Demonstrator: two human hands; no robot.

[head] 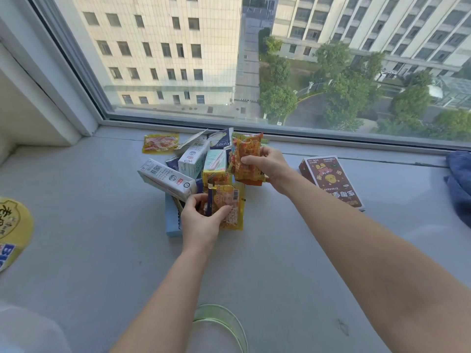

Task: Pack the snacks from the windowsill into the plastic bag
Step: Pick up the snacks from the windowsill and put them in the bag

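A heap of snacks lies on the grey windowsill [89, 225] by the window. It holds white milk cartons [165, 178], a blue packet [219, 140] and several yellow packets. My left hand [201, 220] grips a yellow packet of nuts [230, 205] at the near side of the heap. Slightly higher, my right hand [265, 164] holds orange-red packets [247, 159] above the heap. One yellow-red packet [160, 143] lies apart at the back left. A greenish clear plastic bag [221, 324] shows at the bottom edge, between my forearms.
A dark red box [331, 182] lies flat to the right of the heap. Blue cloth [460, 182] is bunched at the far right edge. A yellow round package [12, 230] sits at the left edge. The window frame [254, 128] borders the sill's far side.
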